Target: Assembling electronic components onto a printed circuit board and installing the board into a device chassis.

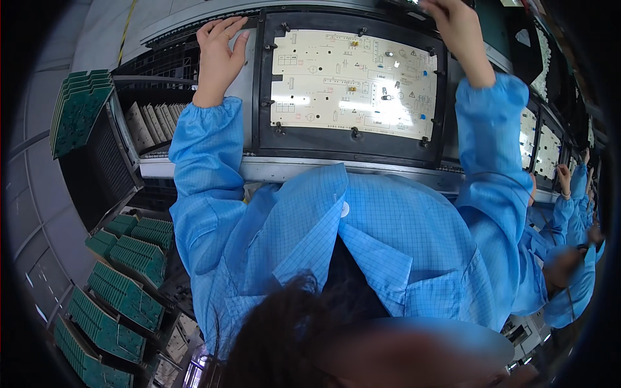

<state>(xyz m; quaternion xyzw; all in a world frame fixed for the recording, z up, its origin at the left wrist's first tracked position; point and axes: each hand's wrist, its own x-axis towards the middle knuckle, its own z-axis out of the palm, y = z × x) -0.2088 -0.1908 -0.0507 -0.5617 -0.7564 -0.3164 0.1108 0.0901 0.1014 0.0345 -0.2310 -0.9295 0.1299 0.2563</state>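
A pale circuit board [352, 81] lies in a black frame [352, 150], held around its edge by several small black clips. A few small parts stand on it: yellow ones, blue ones and dark cylinders. My left hand [221, 55] is open beside the frame's left edge, thumb apart from the fingers, over a grey metal strip, with nothing in it. Beyond the frame's far right corner, my right hand [458, 32] reaches over dark trays, its fingers bent together at the picture's upper edge. Their tips are partly cut off, so what they hold is hidden.
Green circuit boards [123, 284] stand in rows at the lower left, with more green boards [81, 107] above a black rack [94, 181]. Pale boards [155, 123] fill a rack left of my arm. A metal rail [158, 169] runs along the near edge. Co-workers' hands [564, 180] work at the right.
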